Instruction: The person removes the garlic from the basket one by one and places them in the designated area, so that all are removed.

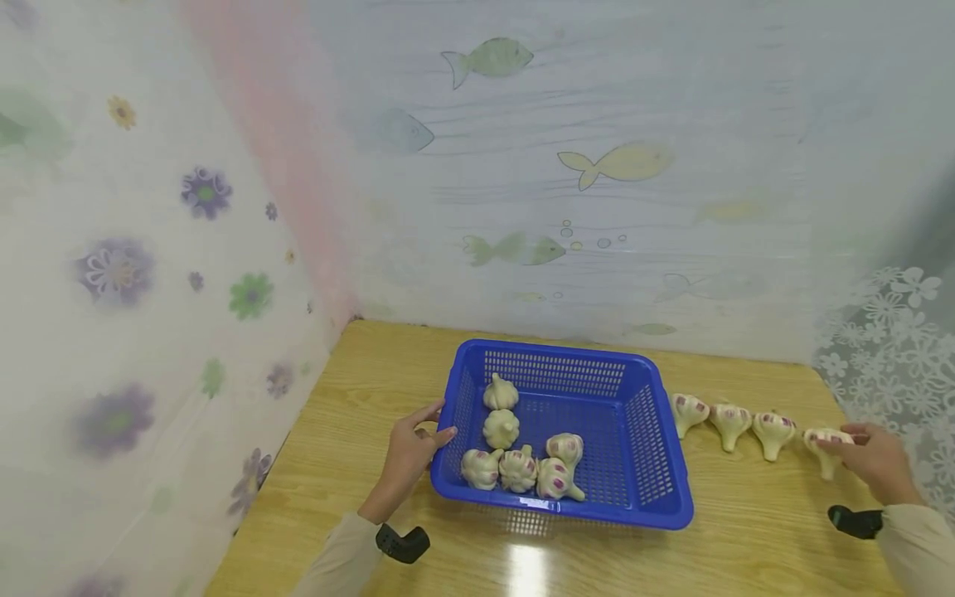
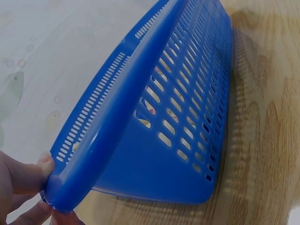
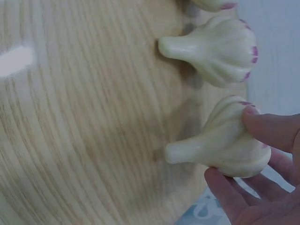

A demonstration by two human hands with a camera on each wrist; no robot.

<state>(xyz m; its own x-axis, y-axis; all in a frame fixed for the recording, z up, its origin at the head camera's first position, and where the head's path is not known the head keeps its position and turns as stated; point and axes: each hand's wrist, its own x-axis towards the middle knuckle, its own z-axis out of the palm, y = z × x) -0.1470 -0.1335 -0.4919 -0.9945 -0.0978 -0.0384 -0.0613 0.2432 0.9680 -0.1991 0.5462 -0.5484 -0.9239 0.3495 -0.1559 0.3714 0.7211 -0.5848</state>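
A blue plastic basket (image 1: 522,502) with slotted walls stands on the table, and several garlic bulbs (image 1: 519,469) lie in its left and front part. My left hand (image 1: 410,448) pinches the basket's left rim (image 2: 117,98), thumb above and fingers below. At the table's right end my right hand (image 1: 880,456) grips a purple-marked garlic bulb (image 3: 229,140) between thumb and fingers, its stem toward me. That bulb is the rightmost of a row; beside it lies another garlic bulb (image 3: 218,51), a small gap away.
The row continues left with a garlic bulb (image 1: 729,421) and another garlic bulb (image 1: 688,411) near the basket's right wall. Behind the wooden table (image 1: 373,373) rises a wall (image 1: 597,99) with fish drawings. A flower-patterned wall (image 1: 164,332) borders the left side.
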